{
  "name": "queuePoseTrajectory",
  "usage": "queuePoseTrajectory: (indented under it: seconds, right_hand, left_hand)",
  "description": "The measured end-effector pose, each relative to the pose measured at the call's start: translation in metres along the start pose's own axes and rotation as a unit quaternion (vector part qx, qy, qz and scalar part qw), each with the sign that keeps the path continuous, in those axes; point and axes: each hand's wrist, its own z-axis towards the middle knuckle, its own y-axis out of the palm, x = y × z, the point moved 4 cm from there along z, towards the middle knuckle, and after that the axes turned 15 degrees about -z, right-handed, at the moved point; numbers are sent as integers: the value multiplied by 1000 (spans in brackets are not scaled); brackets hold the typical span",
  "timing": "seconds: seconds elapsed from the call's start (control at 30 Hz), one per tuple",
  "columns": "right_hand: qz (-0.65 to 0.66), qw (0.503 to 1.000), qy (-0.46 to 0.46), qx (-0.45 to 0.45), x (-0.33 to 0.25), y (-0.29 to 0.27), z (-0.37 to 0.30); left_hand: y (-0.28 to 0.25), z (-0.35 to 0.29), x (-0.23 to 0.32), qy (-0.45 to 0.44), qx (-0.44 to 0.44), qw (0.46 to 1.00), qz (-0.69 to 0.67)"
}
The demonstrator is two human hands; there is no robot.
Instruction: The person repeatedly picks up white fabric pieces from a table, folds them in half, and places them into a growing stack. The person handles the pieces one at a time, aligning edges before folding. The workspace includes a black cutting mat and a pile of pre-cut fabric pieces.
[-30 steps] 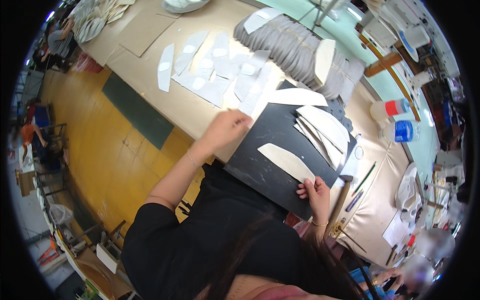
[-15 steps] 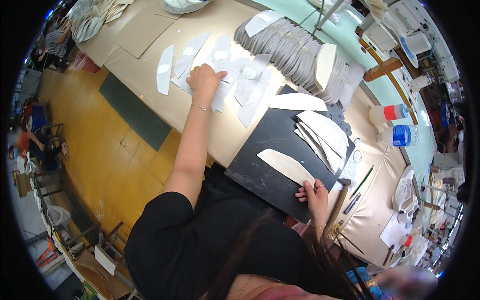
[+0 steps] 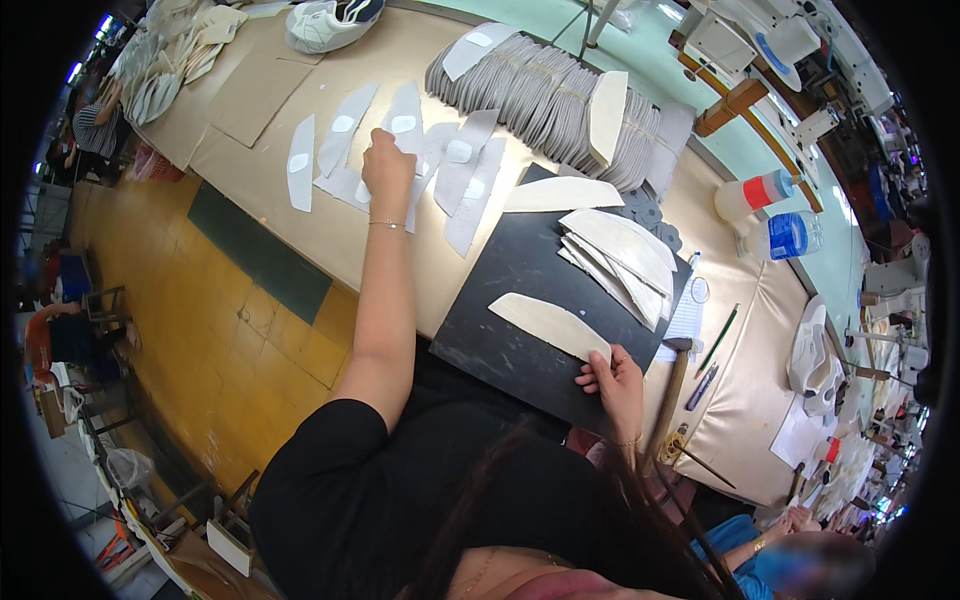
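My left hand [image 3: 389, 166] reaches over several grey, curved fabric pieces [image 3: 474, 217] with small white patches. Its fingers are curled down among them, and the hand hides what is under its fingertips. On a black board [image 3: 478, 332], my right hand [image 3: 617, 384] pinches the right end of a cream curved piece [image 3: 548, 324] between thumb and fingers. Farther back on the board, a small fanned stack of cream pieces [image 3: 625, 250] lies beside another single cream piece [image 3: 562, 194].
A long bundled row of grey pieces [image 3: 545, 95] stands at the back. Two bottles [image 3: 742, 197] are on the right; a hammer [image 3: 668, 395], a pen [image 3: 702, 387] and a green pencil [image 3: 720, 335] lie nearer. Shoes [image 3: 815, 355] sit at the right and a shoe [image 3: 332, 24] at the far left.
The whole view has shifted slightly. My left hand's thumb, which stuck out to the right, is now drawn in closer to the fingers. My right hand still pinches the cream piece.
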Motion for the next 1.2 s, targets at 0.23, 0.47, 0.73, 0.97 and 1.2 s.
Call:
queuePoseTrajectory:
  seconds: [0.23,0.47,0.73,0.97,1.2]
  right_hand:
    - [0,1000,-19,6,-2,0,-4]
    - [40,992,-98,62,-14,-6,-10]
    - [-173,960,-214,-49,-83,-35,-73]
    - [-88,980,-174,-32,-62,-34,-87]
    - [150,988,-32,10,16,-20,-58]
  left_hand:
    - [-13,7,10,5,14,992,-123]
    - [-53,10,89,52,-165,878,-447]
    - [-73,-161,203,181,-586,632,-474]
    - [-10,-213,102,157,-651,720,-182]
    - [-20,-221,56,-49,-632,759,-151]
